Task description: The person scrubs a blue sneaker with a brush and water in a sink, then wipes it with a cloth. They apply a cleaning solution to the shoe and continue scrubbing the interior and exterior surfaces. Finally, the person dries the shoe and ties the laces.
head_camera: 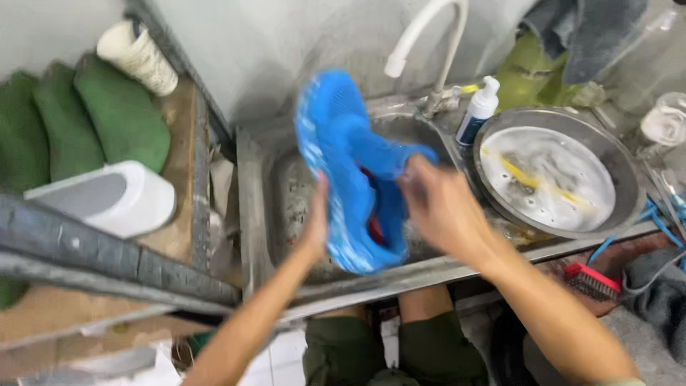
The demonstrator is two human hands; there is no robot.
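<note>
The blue shoe (354, 168) is smearing with motion blur, so its sole pattern is escaping reading. It is hiding most of the left hand (314, 225) (only the wrist edge is showing). The right hand (436, 204) is blurring too; its fingertips are disappearing inside the shoe.

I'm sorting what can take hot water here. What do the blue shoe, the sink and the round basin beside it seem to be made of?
The blue knitted shoe looks like soft mesh fabric: a woven texture shows, though blurred. The dull grey sink seems to be stainless steel, with a scuffed matt sheen. The round grey basin of soapy water looks like metal too, with a smooth shiny rim.
</note>
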